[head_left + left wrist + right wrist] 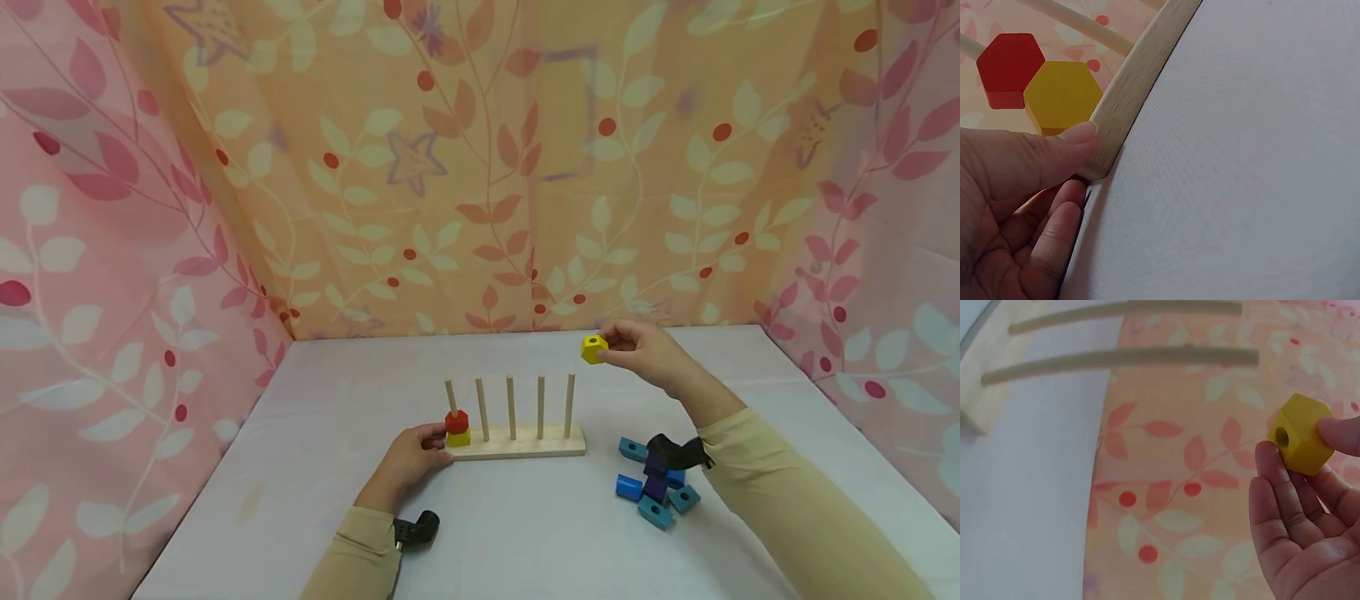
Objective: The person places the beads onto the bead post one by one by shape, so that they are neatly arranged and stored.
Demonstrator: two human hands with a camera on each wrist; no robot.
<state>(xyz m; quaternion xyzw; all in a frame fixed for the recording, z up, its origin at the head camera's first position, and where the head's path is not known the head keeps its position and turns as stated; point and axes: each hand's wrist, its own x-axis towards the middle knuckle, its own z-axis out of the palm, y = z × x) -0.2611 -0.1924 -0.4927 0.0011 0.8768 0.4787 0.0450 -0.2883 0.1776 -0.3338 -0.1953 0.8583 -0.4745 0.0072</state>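
Observation:
In the head view, my right hand (645,354) pinches a yellow hexagonal block (592,349) between thumb and fingers, raised beyond the right end of a wooden peg stand (517,447). A hole shows in the block's side in the right wrist view. My left hand (408,458) grips the stand's left end, the thumb lying on the edge of its base in the left wrist view. On the leftmost peg a red hexagonal block (457,422) sits above another yellow hexagonal block (459,437). Several other upright pegs (512,408) carry nothing.
Right of the stand, under my right forearm, lies a loose group of blue (629,487), teal (656,512) and purple blocks (655,487). A white cloth (517,533) covers the table, with patterned curtains (480,167) behind and at both sides.

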